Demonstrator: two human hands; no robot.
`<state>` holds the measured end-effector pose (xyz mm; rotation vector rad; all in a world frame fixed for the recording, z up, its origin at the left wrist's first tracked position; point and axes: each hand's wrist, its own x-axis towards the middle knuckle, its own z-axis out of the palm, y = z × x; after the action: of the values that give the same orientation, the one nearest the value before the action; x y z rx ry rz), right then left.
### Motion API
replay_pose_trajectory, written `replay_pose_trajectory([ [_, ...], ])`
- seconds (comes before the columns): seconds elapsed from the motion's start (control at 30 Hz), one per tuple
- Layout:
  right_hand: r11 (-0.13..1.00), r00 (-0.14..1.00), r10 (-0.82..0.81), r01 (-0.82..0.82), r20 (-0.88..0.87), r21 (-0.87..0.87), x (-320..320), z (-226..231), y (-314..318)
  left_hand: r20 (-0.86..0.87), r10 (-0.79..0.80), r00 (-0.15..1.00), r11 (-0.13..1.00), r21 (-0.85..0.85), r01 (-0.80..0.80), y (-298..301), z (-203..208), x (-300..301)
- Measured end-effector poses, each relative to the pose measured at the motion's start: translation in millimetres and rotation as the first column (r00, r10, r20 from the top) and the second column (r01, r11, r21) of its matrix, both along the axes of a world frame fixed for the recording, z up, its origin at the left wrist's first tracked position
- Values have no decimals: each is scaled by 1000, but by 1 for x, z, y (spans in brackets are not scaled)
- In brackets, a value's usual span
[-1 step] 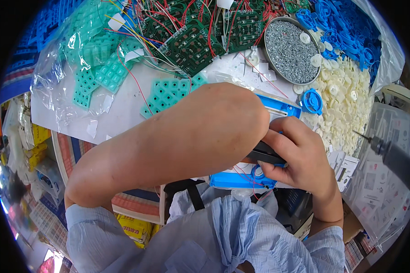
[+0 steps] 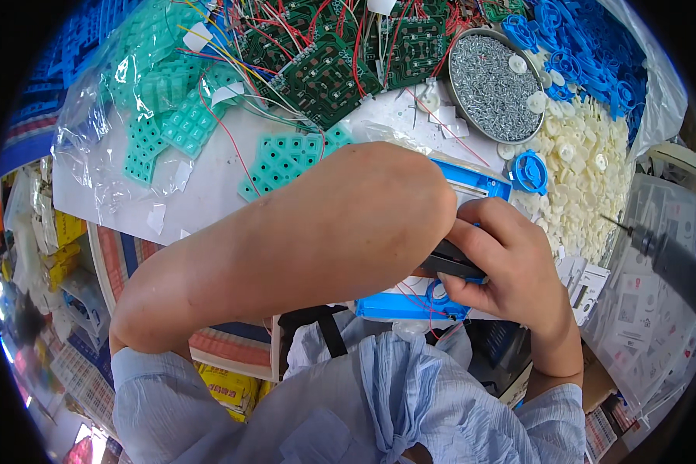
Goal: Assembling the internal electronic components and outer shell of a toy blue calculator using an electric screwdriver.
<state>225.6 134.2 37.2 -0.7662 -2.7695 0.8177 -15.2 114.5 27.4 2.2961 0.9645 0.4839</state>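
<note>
My left forearm crosses in front of me from the lower left, and the back of my left hand [image 2: 410, 193] faces up; its fingers are hidden. Beside it, my right hand [image 2: 506, 259] has thumb and fingers closed on a black flat-sided part [image 2: 458, 264], whose far end disappears beneath my left hand. Under both hands are a blue plastic housing [image 2: 387, 306] with thin red wires and, farther off, a blue frame edge [image 2: 493, 184]. A round blue plastic piece [image 2: 529, 172] lies just beyond my right hand.
Wired green circuit boards [image 2: 329, 81] and teal rubber keypads [image 2: 286, 158] cover the far table. A round tin of screws [image 2: 495, 87] stands beside cream plastic pieces [image 2: 580, 166] and blue parts [image 2: 576, 50]. A dark tool with a thin shaft [image 2: 657, 251] juts in from the right.
The dark tool at the right has shifted very slightly. My hands and the black part look the same.
</note>
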Motion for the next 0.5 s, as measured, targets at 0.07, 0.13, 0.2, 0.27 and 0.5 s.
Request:
replay_pose_trajectory([
  [0.07,1000,1000,-9,9,-7,1,0,-1,0,3,-18,1000,1000,-10,18,-3,-2,0],
  [0.13,1000,1000,-15,15,-25,8,0,-1,0,8,-11,1000,998,-57,12,-3,-3,0],
  [0.2,1000,999,-6,7,-34,16,0,-2,0,7,-22,1000,996,-82,23,-2,-5,0],
  [0.27,1000,999,14,-13,-29,27,1,-3,0,8,-54,999,995,-84,54,3,-11,-2],
  [0.5,1000,1000,12,-12,-16,19,0,-1,1,50,58,997,936,-351,-37,25,-14,6],
])
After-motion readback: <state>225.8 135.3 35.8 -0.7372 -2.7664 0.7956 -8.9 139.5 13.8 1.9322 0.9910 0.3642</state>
